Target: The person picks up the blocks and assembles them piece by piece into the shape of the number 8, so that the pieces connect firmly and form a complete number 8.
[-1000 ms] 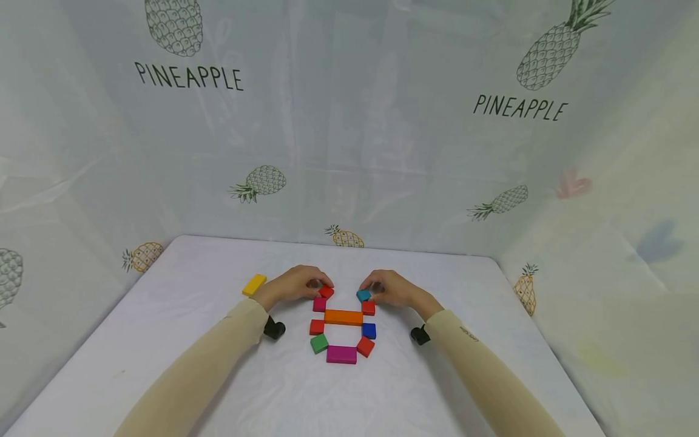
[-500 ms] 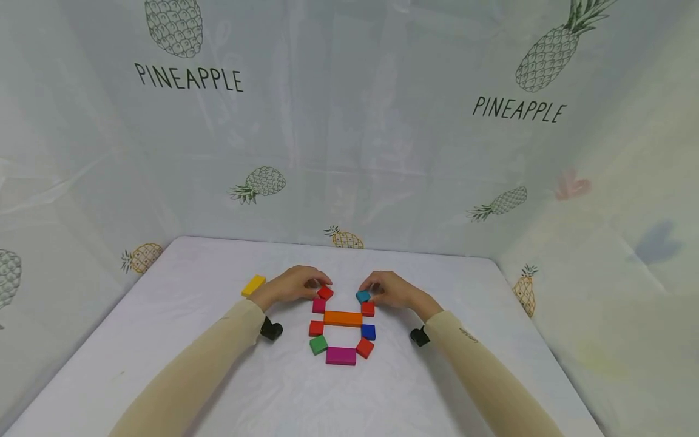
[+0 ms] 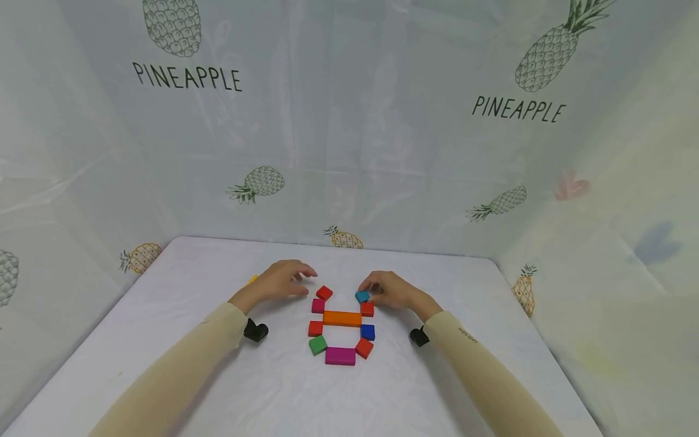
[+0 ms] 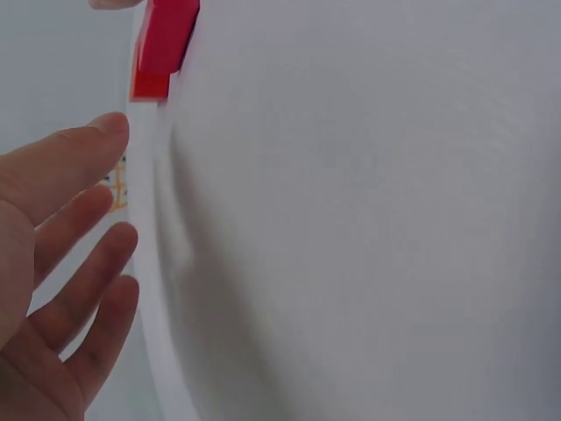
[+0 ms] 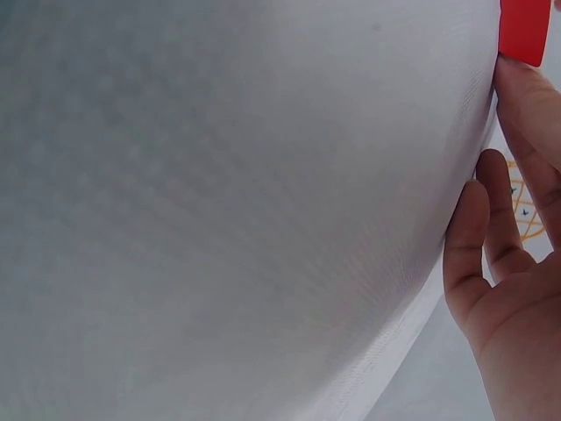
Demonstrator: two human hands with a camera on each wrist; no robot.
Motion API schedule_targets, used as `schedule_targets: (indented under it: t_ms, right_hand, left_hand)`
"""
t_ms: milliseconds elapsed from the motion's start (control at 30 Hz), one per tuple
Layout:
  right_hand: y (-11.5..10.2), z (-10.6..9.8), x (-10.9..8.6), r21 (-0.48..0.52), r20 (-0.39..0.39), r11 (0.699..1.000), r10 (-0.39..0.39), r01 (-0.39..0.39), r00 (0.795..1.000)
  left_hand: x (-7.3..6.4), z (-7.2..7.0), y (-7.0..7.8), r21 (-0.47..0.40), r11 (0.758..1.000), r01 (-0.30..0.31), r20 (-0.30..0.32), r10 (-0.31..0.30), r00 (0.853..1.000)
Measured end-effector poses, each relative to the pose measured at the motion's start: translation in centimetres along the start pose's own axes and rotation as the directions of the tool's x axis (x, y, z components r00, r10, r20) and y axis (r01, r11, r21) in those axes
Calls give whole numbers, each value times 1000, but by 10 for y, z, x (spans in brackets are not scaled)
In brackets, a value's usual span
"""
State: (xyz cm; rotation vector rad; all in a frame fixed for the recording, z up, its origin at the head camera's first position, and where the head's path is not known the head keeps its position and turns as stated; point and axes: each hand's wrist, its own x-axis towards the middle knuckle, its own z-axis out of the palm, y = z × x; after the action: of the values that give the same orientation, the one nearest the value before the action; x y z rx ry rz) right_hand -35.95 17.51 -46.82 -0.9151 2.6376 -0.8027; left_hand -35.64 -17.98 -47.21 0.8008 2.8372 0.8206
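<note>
My left hand point(image 3: 281, 280) is off the blocks, its fingers loosely spread beside a tilted red block point(image 3: 324, 293). In the left wrist view a gap shows between its thumb and a magenta block point(image 4: 169, 35). On the other side, my right hand point(image 3: 394, 290) pinches a light blue block point(image 3: 362, 297) between thumb and fingers, just beyond another red block point(image 3: 368, 309). An orange bar point(image 3: 342, 318) spans the middle of the block outline. Below it lie a dark blue block point(image 3: 368, 332), a green block point(image 3: 318, 345) and a long magenta block point(image 3: 340, 356).
A yellow block point(image 3: 253, 279) lies behind my left hand, mostly hidden by it. The white-covered table point(image 3: 437, 394) meets a pineapple-print curtain point(image 3: 349, 133) at its back edge. Black wrist devices show under both sleeves.
My left hand has let go of the tilted red block and moved left, now covering most of the yellow block. The right hand stays at the light blue block.
</note>
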Motion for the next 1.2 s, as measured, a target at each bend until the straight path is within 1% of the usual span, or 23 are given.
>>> schedule_targets:
  t_ms: [67,167,267,433,567,733,900,1200]
  right_hand:
    - [0,0,0,-2,1,1000,-3,3,1000]
    - [0,0,1,-7,3,1000,-3,3,1000]
    - [1,0,1,-10,1,1000,2,-2,1000]
    - [3,1,0,-16,-3,1000,13,-13,1000]
    - [3,1,0,-3,-3,1000,11,-11,1000]
    - [1,1,0,8,-1,1000,6,-6,1000]
    - [1,2,0,10,-2,1000,15,-15,1000]
    - [2,1,0,3,-4,1000,23,-23,1000]
  left_hand:
    - [-6,-5,-3,10,1000,24,-29,-23,999]
    - [-15,-13,-7,19,999,34,-83,-32,996]
    - [-25,-20,-11,34,998,52,-136,-47,990]
    - [-40,-29,-15,40,992,116,-208,-106,972]
    - [-51,-33,-18,38,984,176,-241,-162,957]
    - [-62,-36,-26,37,968,247,-258,-230,938]
    - [-71,-37,-35,26,956,291,-258,-275,926]
    - [-85,-36,-49,5,951,311,-242,-300,923]
